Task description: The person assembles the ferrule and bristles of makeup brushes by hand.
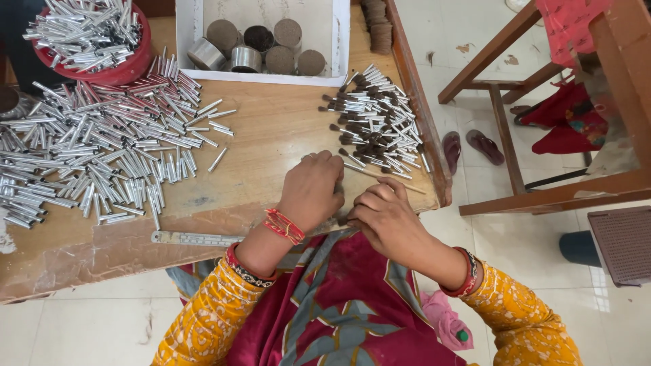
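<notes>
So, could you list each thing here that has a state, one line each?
left hand: closed, resting on the wooden table
right hand: pinching a small dark-tipped piece
silver tubes: spread loose
red bowl: heaped with tubes
white tray: holding round cups
finished brush tubes: piled
metal ruler: flat at the edge

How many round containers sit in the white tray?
6, clustered along the white tray's near edge: two shiny metal cans and four brown-topped ones; a seventh may count.
</notes>
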